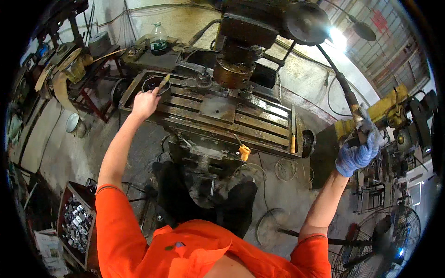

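At the left end of the slotted machine table, my bare left hand is closed on a brush with a yellowish handle. The brush slants over a round, dark-filled pot; its lower end is hidden. Up at the right, my right hand, in a blue-grey glove, wraps round the grip of a long lever that runs up to the machine head. Under the greasy spindle head lies a flat metal plate, apart from both hands.
A yellow gun-shaped tool hangs at the table's front edge. Towards the right end lies a yellow-handled file. A crate of metal parts stands lower left, a caged fan lower right. A lamp glares above.
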Demonstrator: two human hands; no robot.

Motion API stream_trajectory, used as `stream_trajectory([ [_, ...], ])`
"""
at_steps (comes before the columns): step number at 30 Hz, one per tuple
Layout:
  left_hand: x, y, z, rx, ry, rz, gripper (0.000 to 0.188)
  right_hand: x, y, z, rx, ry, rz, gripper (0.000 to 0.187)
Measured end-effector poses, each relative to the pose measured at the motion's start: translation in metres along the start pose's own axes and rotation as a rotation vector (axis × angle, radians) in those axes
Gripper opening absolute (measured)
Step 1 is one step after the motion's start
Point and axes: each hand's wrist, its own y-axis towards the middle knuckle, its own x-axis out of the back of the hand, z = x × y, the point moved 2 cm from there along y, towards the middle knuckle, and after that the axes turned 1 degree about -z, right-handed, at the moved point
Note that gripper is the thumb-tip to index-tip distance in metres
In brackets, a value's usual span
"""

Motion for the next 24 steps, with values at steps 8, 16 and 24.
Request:
stream_trajectory([
  [8,0.005,-0.002,-0.079,0.311,-1.074,0.039,0.030,0.001,0.002,-0.002,0.157,0.083,0.018,0.032],
  [16,-0.039,0.047,-0.148,0.334,-1.009,-0.181,0.028,0.000,0.001,-0.006,0.033,0.158,0.007,0.033],
  [24,-0.054,0.045,-0.164,0.374,-1.089,-0.106,0.027,0.002,-0.008,-0.007,-0.032,0.200,-0.052,0.029],
])
